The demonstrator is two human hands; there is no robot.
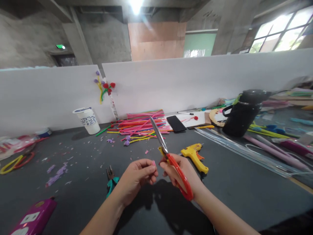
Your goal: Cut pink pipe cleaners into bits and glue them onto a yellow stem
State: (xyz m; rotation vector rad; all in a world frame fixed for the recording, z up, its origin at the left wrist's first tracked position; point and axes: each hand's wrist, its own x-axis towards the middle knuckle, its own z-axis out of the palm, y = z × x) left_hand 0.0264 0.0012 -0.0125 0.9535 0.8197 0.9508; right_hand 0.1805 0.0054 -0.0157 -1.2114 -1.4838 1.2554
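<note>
My right hand [179, 171] is closed round a pair of scissors [177, 174] with red handles, the blades shut and tilted up and away. Close beside it, my left hand [140, 176] pinches a small pink piece [153, 163] between thumb and fingertips. What that piece is made of is too small to tell. A small yellow bit [160, 150] shows behind the scissors' pivot. Right of my right hand lies a yellow glue gun [195, 157]. Teal-handled pliers [111, 181] rest left of my left wrist, partly hidden by the forearm.
A pile of coloured pipe cleaners [141, 125] lies at the back, beside a black phone [176, 123]. A white cup [88, 121] stands left, a black jug [242, 114] right. Purple scraps [57, 174], a purple power strip [35, 217] and clear strips [244, 151] lie about.
</note>
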